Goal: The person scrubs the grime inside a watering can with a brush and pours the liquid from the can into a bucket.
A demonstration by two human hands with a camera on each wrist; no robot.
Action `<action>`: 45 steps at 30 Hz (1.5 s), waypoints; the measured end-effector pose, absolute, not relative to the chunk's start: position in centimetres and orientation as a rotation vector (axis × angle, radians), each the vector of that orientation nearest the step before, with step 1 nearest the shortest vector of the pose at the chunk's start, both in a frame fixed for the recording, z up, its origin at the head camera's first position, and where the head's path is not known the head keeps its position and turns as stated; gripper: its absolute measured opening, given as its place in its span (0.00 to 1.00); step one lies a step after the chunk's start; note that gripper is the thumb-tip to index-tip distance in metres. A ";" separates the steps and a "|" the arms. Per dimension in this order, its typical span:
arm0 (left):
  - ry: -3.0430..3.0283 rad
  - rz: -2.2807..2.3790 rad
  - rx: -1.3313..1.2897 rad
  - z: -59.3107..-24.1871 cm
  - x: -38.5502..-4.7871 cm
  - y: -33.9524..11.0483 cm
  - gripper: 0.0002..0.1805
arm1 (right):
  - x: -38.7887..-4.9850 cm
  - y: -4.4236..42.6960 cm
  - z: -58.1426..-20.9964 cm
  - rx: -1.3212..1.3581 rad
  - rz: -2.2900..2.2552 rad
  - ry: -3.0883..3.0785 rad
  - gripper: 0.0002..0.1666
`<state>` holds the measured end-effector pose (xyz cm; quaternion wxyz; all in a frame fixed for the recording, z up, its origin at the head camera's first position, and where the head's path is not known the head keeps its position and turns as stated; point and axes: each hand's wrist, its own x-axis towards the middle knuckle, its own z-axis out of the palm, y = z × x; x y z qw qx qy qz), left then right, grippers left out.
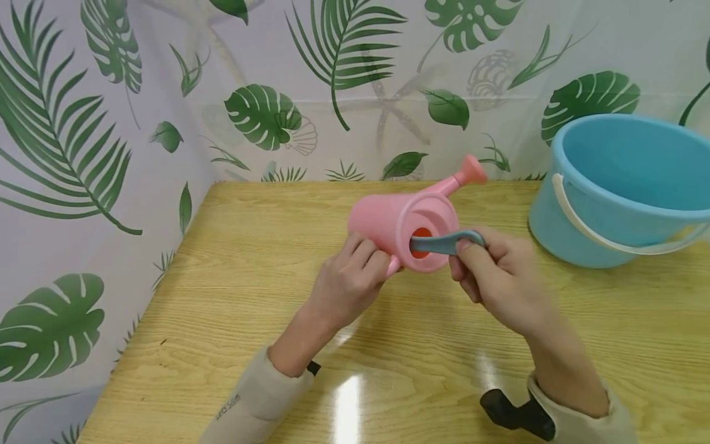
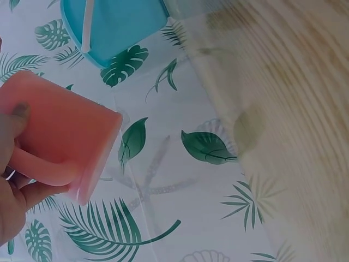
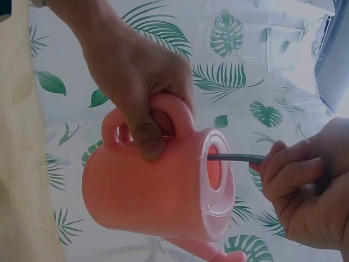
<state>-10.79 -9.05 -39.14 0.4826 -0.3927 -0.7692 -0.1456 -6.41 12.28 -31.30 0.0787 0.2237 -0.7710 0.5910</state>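
A pink watering can (image 1: 377, 213) is tilted on its side, its open top turned toward my right hand and its spout pointing to the back right. My left hand (image 1: 352, 277) grips the can's handle, with the fingers through the loop and the thumb on the can's wall in the right wrist view. A slim blue-grey handle (image 1: 444, 243) is pinched between thumb and fingers of my right hand (image 1: 507, 280). Its far end passes into the can's round opening (image 3: 215, 170), where it is hidden. What kind of tool it belongs to cannot be told.
To the right stands a light blue bucket (image 1: 577, 213) with a white carrying handle (image 1: 582, 237). Everything is on a wood-grain table (image 1: 233, 296). A white cloth with green leaf prints (image 1: 166, 74) rises behind the table and along its left side.
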 end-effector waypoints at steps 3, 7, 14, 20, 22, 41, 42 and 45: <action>-1.876 -0.368 -0.952 -39.0 -10.6 -9.1 0.20 | -6.2 12.2 -30.9 0.528 1.867 -2.287 0.20; -1.872 -0.353 -0.950 -38.9 -10.5 -9.0 0.20 | -6.4 11.5 -31.2 0.561 1.795 -2.383 0.19; -1.871 -0.385 -0.979 -38.8 -10.5 -8.9 0.19 | -6.8 12.9 -31.2 0.735 1.930 -2.195 0.22; -1.875 -0.408 -0.998 -39.0 -10.4 -8.8 0.18 | -6.9 13.5 -31.2 0.794 1.853 -2.272 0.22; -1.877 -0.413 -1.005 -39.1 -10.3 -8.7 0.19 | -7.1 13.1 -31.4 0.765 1.799 -2.343 0.22; -1.887 -0.441 -1.015 -39.0 -10.2 -8.7 0.18 | -7.3 13.8 -31.5 0.766 2.032 -2.189 0.21; -1.888 -0.441 -1.014 -38.9 -10.2 -8.7 0.18 | -7.3 14.1 -31.5 0.783 2.068 -2.145 0.21; -1.887 -0.431 -1.006 -38.8 -10.3 -8.8 0.19 | -7.2 14.5 -31.6 0.855 2.113 -2.085 0.22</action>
